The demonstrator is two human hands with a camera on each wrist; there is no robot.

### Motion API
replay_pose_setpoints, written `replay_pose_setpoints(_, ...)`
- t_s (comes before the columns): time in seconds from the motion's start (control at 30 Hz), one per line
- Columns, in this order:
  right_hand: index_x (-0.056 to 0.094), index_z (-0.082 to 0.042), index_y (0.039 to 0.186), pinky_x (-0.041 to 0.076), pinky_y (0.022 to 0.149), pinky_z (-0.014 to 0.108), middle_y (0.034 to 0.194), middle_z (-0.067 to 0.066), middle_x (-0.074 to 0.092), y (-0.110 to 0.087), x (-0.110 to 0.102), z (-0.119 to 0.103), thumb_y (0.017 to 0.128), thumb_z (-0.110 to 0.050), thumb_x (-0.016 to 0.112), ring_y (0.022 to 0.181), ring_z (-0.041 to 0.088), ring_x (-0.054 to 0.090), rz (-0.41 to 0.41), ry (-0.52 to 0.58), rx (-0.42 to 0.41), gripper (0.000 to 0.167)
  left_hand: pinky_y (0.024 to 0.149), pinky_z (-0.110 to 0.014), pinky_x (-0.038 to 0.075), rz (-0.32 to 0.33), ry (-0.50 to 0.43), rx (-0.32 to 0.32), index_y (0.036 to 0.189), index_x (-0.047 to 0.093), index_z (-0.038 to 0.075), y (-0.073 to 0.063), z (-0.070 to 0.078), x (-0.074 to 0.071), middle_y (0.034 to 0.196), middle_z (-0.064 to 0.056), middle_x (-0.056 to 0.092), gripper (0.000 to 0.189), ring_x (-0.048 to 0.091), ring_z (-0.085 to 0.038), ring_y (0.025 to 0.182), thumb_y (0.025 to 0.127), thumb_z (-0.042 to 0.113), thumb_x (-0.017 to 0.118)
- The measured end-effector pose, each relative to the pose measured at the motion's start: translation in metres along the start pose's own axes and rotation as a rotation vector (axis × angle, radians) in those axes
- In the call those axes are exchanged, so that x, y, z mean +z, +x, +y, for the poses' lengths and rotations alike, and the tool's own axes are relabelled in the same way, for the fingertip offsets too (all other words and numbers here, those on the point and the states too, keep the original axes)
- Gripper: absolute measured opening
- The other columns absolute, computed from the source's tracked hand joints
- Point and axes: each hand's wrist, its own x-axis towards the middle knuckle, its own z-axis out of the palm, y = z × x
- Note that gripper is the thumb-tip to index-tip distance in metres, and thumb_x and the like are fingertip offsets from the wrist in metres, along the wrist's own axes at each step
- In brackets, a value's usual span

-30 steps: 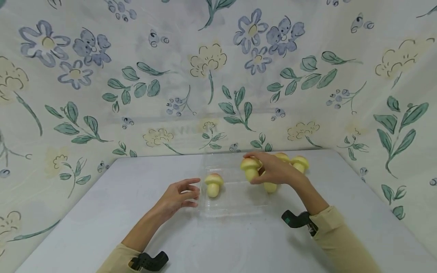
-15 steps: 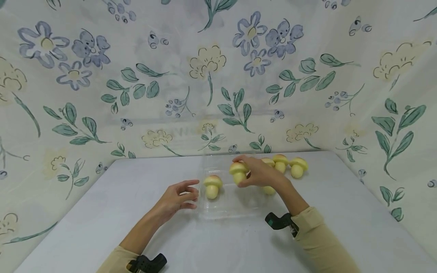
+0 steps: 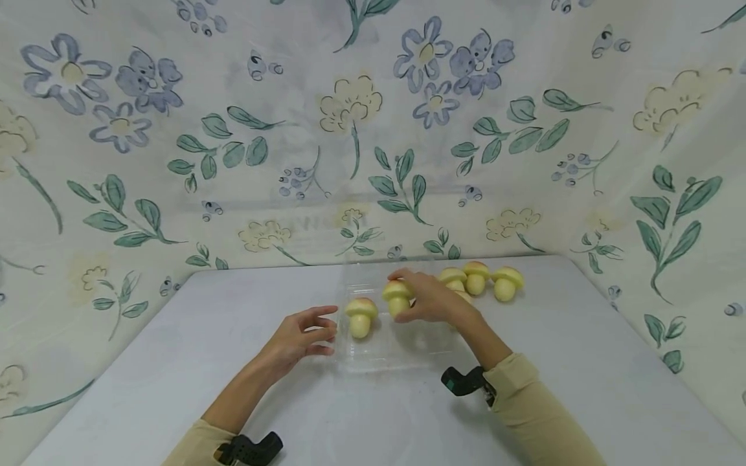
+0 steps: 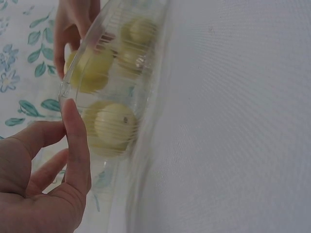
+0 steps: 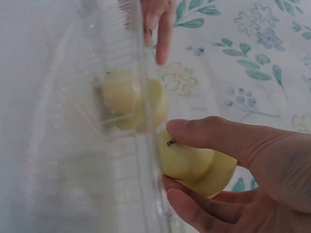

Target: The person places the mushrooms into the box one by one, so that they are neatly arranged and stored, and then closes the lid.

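Observation:
A clear plastic container (image 3: 402,362) with ribbed walls stands on the table. One yellow mushroom (image 3: 360,318), pinkish on its cap, sits upright in the container's left part. Above the middle of the container, my right hand (image 3: 431,299) holds a second yellow mushroom (image 3: 396,296) by its side, thumb and fingers on either side. The right wrist view shows the held mushroom (image 5: 187,162) at the container's rim, its stem end towards the camera. My left hand (image 3: 305,338) rests its fingertips at the container's left wall, fingers loosely bent and holding nothing.
Several more yellow mushrooms (image 3: 506,285) stand on the table (image 3: 373,421) to the container's right, some partly behind my right hand. A flowered cloth (image 3: 361,142) hangs along the table's back edge. Dark wrist mounts (image 3: 466,382) sit by both cuffs.
My right hand has carried its mushroom leftwards and slightly down, closer to the one inside the container. My left hand has stayed at the container's left wall.

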Motion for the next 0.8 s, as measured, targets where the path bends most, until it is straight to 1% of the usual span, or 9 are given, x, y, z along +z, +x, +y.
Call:
replay_pose_setpoints(0.17,0.046,-0.015,0.14,0.05,0.093,0.039,0.127,0.005,0.061,0.004,0.011,-0.003,0.079,-0.024,0.082,0.11,0.025,0.058,0.01,-0.041,0.003,0.071,0.076,-0.028,0.061,0.006,-0.003,-0.004,0.146,0.04,-0.001,0.001,-0.002,0.0,0.106,-0.004,0.058,0.063,0.063,-0.014,0.088,0.091,0.009,0.068)
replay_pose_setpoints(0.27,0.047,-0.014,0.14,0.049,0.097,0.041,0.129,0.007,0.061,0.006,0.017,-0.003,0.079,-0.023,0.082,0.116,0.026,0.056,0.004,-0.051,0.016,0.071,0.076,-0.029,0.061,0.006,0.003,-0.011,0.147,0.041,0.0,0.002,-0.003,0.0,0.107,-0.004,0.058,0.063,0.063,-0.015,0.089,0.09,0.009,0.069)
replay_pose_setpoints(0.37,0.047,-0.014,0.139,0.048,0.099,0.042,0.128,0.009,0.061,0.009,0.021,-0.002,0.079,-0.022,0.082,0.118,0.028,0.055,-0.008,-0.047,0.027,0.071,0.076,-0.029,0.061,0.007,0.01,-0.015,0.147,0.041,0.001,0.002,-0.004,0.0,0.107,-0.004,0.059,0.064,0.063,-0.015,0.09,0.09,0.01,0.069)
replay_pose_setpoints(0.6,0.046,-0.015,0.14,0.048,0.099,0.043,0.128,0.011,0.059,0.011,0.025,-0.005,0.08,-0.022,0.082,0.118,0.029,0.053,-0.028,-0.046,0.075,0.071,0.076,-0.028,0.061,-0.002,0.009,0.004,0.147,0.039,-0.001,0.0,-0.001,-0.001,0.106,-0.004,0.058,0.064,0.063,-0.014,0.089,0.091,0.01,0.068)
replay_pose_setpoints(0.8,0.045,-0.017,0.141,0.049,0.098,0.044,0.13,0.016,0.054,0.01,0.026,-0.006,0.08,-0.02,0.081,0.114,0.028,0.053,-0.021,-0.041,0.101,0.071,0.077,-0.028,0.061,-0.014,0.005,0.017,0.147,0.039,-0.002,-0.001,-0.001,-0.002,0.105,-0.004,0.058,0.064,0.063,-0.014,0.09,0.091,0.011,0.068)
